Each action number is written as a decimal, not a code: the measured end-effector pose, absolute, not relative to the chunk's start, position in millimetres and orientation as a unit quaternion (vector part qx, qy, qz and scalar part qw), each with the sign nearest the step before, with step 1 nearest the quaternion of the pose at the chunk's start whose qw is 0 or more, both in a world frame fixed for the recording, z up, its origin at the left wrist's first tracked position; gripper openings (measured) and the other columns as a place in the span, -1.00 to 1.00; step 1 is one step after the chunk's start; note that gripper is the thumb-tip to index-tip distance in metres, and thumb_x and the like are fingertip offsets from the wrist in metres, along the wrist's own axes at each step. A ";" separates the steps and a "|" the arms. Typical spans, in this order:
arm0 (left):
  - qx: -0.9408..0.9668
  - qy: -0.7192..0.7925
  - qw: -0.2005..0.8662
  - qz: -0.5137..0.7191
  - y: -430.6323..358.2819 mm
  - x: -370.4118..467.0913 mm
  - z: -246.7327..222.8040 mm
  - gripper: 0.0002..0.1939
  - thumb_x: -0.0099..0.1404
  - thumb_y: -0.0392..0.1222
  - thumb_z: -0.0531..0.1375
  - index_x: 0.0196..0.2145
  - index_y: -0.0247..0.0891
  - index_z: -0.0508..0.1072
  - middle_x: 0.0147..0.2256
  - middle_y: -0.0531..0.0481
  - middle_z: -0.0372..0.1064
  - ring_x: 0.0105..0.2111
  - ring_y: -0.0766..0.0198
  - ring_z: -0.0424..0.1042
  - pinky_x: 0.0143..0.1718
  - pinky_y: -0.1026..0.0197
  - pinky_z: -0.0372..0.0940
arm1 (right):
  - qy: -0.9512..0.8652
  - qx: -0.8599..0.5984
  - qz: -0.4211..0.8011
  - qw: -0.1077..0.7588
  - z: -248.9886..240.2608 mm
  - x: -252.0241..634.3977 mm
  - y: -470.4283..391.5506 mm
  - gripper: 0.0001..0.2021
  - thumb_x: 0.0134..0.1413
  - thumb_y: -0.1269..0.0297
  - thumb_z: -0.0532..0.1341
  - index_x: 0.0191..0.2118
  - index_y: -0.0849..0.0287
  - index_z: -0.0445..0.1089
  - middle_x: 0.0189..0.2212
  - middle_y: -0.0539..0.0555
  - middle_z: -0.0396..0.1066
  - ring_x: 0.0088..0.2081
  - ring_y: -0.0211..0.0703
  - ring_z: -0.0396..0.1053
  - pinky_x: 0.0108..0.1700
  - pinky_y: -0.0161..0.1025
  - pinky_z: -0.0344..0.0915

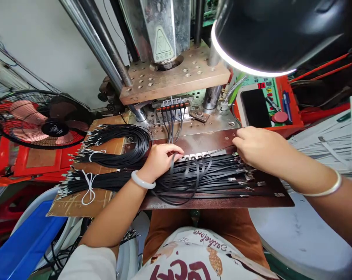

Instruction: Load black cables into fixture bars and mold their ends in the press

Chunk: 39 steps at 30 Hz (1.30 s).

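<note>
Black cables point(222, 175) lie in a broad row across a dark red-brown board point(263, 198), metal ends to the right. Above them sits a light metal strip point(203, 154) with several cables looping from it. My left hand point(161, 157) pinches a black cable at the strip's left end, thumb and forefinger together. My right hand point(253, 147) is closed near the board's right side, around the end of a thin dark cable that stretches left toward the strip; its fingertips are partly hidden. In the press behind, a metal fixture point(172, 105) holds several cable ends.
The press's thick plate point(176, 81) hangs over the fixture between steel columns. Tied cable bundles point(117, 155) lie on cardboard point(73, 206) at left, near a fan point(41, 120). A black lamp point(275, 35) overhangs the right, above a red tray point(294, 112) with a phone point(256, 109).
</note>
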<state>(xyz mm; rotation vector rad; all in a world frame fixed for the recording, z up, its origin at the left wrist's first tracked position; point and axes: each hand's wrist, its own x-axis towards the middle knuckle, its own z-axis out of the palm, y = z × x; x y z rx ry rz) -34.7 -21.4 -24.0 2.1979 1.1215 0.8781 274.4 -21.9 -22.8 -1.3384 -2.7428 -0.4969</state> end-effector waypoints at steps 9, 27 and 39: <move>0.879 0.381 0.083 0.275 -29.0 -33.2 -34.9 -0.81 0.24 -0.45 0.14 -0.32 -0.30 0.54 -0.36 -0.04 0.54 -0.34 0.20 0.49 -0.26 0.19 0.36 | -0.808 -0.463 0.053 0.360 -29.4 233.2 -28.4 -0.96 0.01 0.42 0.15 -0.40 0.15 0.30 -0.51 -0.02 0.37 -0.52 -0.26 0.32 -0.42 -0.30 0.24; 0.894 0.338 0.055 0.290 -29.8 -33.9 -37.0 -0.80 0.30 -0.41 0.08 -0.34 -0.31 0.51 -0.40 -0.03 0.52 -0.36 0.25 0.48 -0.25 0.21 0.36 | -0.830 -0.411 0.108 0.361 -39.3 240.2 -29.8 -0.88 0.12 0.44 0.17 -0.32 0.14 0.46 -0.38 -0.03 0.52 -0.34 -0.25 0.49 -0.23 -0.33 0.38; 0.917 0.344 -0.031 0.202 -38.7 -22.8 -30.1 -0.70 0.36 -0.38 -0.03 -0.36 -0.32 0.48 -0.45 -0.08 0.45 -0.35 0.18 0.44 -0.28 0.16 0.31 | -0.837 -0.415 0.100 0.342 -38.6 240.0 -28.0 -0.88 0.14 0.43 0.16 -0.33 0.16 0.45 -0.38 -0.01 0.52 -0.35 -0.23 0.47 -0.24 -0.28 0.38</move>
